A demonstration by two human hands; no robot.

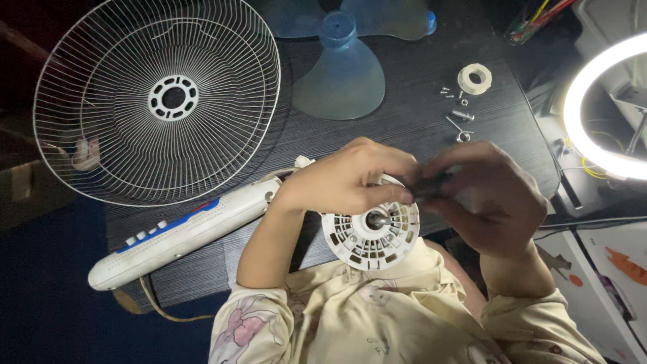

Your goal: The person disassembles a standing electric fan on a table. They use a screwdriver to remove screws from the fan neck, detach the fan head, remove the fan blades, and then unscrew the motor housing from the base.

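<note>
Both hands are at the near edge of the dark bench [404,101], close to the person's body. The left hand [344,182] lies over the top of a round white fan motor cover [371,236], and its fingers [387,195] are curled closed on the cover's rim. A short metal shaft [377,219] sticks out of the middle of the cover. The right hand [492,199] is just to the right, with its fingers closed around a small dark tool [431,185] that points left toward the cover. A long white fan body [182,232] with a blue strip and little buttons runs off to the left from under the left hand. Far to the left lies a big round white wire guard [158,98]. A blue see-through fan blade [347,57] lies at the far middle. To the right of it sit a white plastic ring nut [474,78] and some small silver screws [458,111]. A bright ring light [600,108] glows at the right edge.
</note>
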